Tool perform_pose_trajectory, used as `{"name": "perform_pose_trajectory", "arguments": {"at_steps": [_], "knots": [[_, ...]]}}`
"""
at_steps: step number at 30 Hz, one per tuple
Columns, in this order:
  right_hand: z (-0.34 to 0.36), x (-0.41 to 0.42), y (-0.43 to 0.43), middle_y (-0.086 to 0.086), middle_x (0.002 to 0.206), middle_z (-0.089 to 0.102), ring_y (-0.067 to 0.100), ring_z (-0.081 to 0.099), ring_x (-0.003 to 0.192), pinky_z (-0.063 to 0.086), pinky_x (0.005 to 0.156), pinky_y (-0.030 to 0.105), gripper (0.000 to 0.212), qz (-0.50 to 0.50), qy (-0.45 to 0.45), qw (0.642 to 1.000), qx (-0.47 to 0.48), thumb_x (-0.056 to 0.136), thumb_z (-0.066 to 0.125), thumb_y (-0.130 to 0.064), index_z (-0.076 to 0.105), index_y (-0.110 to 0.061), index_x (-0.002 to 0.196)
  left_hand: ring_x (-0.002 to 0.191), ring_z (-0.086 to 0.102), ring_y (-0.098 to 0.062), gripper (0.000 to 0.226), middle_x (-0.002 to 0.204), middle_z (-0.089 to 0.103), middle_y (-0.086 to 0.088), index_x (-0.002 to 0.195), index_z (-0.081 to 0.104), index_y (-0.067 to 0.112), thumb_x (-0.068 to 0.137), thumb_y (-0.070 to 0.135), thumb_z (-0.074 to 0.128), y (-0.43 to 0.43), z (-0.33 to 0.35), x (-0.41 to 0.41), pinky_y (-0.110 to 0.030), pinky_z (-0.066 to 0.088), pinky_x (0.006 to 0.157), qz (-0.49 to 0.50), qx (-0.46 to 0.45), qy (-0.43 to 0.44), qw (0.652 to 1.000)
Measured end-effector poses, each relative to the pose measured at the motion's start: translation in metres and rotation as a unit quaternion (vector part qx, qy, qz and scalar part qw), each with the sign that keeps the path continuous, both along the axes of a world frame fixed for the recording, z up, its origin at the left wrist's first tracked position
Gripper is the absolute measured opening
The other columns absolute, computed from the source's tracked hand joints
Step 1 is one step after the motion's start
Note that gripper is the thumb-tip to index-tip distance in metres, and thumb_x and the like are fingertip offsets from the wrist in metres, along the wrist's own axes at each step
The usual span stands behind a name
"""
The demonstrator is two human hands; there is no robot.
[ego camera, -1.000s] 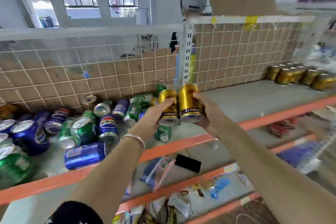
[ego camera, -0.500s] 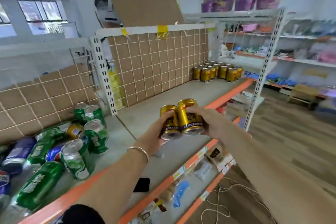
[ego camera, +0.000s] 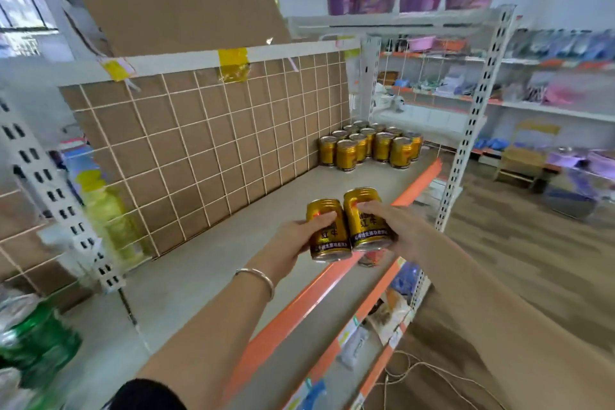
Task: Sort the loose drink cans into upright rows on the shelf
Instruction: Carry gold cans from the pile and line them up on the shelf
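My left hand grips one gold can and my right hand grips another gold can. Both cans are upright, pressed side by side, held in the air above the orange front edge of the grey shelf. Several gold cans stand upright in rows at the far right end of the shelf, against the cardboard-backed wire grid. Loose green cans lie at the left edge, blurred.
A white perforated upright stands at the shelf's right end, another at the left. Lower shelves hold packets. Cord lies on the wood-pattern floor. More shelving fills the right background.
The view has swung right, away from the heap of loose cans toward the standing gold cans. Both hands have carried the two gold cans along the shelf to the right.
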State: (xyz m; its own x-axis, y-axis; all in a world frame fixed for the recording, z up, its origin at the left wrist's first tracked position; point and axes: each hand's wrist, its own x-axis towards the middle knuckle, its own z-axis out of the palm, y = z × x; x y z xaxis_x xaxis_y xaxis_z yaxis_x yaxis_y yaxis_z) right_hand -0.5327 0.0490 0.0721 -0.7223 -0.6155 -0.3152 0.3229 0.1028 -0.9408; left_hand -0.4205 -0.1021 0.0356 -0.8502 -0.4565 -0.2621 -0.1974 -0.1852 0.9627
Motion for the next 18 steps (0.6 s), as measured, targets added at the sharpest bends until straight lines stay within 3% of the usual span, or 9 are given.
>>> {"name": "perform_pose_trajectory", "arguments": {"at_steps": [3,6,9,12,14,16,18], "knots": [[-0.004,-0.035,-0.012,0.019,0.097,0.07,0.032,0.068,0.083,0.056,0.076,0.04,0.036,0.016,0.019,0.999,0.026,0.075,0.077,-0.015,0.061,-0.001,0.104,0.102,0.067,-0.024,0.067,0.101,0.073,-0.01,0.101,0.068,0.008,0.052,0.05,0.084,-0.011,-0.005,-0.034,-0.036,0.047,0.101,0.01,-0.029,-0.018,0.999],[-0.011,-0.075,-0.021,0.017,0.095,0.07,0.03,0.068,0.083,0.056,0.073,0.038,0.031,0.036,0.037,0.997,0.051,0.076,0.076,-0.015,0.061,-0.004,0.101,0.105,0.065,-0.022,0.087,0.103,0.073,-0.006,0.106,0.068,0.011,0.038,0.061,0.084,-0.021,-0.011,-0.072,-0.039,0.044,0.104,0.011,-0.059,-0.037,0.998],[-0.017,-0.121,-0.03,0.013,0.089,0.07,0.026,0.068,0.08,0.056,0.078,0.039,0.02,0.057,0.072,0.993,0.079,0.077,0.076,-0.013,0.063,-0.009,0.091,0.107,0.062,-0.021,0.058,0.108,0.07,-0.006,0.111,0.066,0.01,0.064,0.042,0.081,-0.025,-0.015,-0.112,-0.037,0.041,0.105,0.015,-0.077,-0.05,0.996],[-0.021,-0.173,-0.043,0.01,0.103,0.07,0.026,0.067,0.095,0.052,0.092,0.044,0.043,0.101,0.131,0.979,0.121,0.069,0.083,-0.023,0.062,-0.01,0.104,0.108,0.059,-0.02,0.046,0.11,0.067,-0.003,0.111,0.064,0.011,0.072,0.029,0.078,-0.03,-0.018,-0.158,-0.03,0.041,0.095,0.03,-0.09,-0.058,0.994],[-0.02,-0.209,-0.053,0.005,0.104,0.068,0.023,0.065,0.098,0.051,0.093,0.04,0.052,0.133,0.179,0.963,0.154,0.065,0.085,-0.026,0.06,-0.012,0.108,0.109,0.057,-0.02,0.049,0.113,0.066,-0.003,0.114,0.063,0.013,0.07,0.026,0.08,-0.034,-0.019,-0.189,-0.03,0.041,0.094,0.052,-0.086,-0.065,0.993],[-0.016,-0.241,-0.063,-0.002,0.095,0.065,0.018,0.062,0.097,0.049,0.089,0.034,0.035,0.156,0.227,0.946,0.171,0.068,0.084,-0.023,0.061,-0.021,0.095,0.109,0.056,-0.02,0.054,0.115,0.065,-0.002,0.118,0.062,0.014,0.069,0.026,0.081,-0.04,-0.019,-0.218,-0.032,0.041,0.097,0.078,-0.077,-0.069,0.992],[-0.012,-0.27,-0.073,-0.005,0.095,0.065,0.016,0.061,0.097,0.048,0.087,0.032,0.034,0.175,0.279,0.926,0.182,0.067,0.084,-0.025,0.062,-0.023,0.093,0.11,0.057,-0.019,0.054,0.116,0.066,-0.002,0.118,0.063,0.016,0.068,0.025,0.081,-0.047,-0.02,-0.244,-0.034,0.04,0.101,0.095,-0.077,-0.066,0.99]]}}
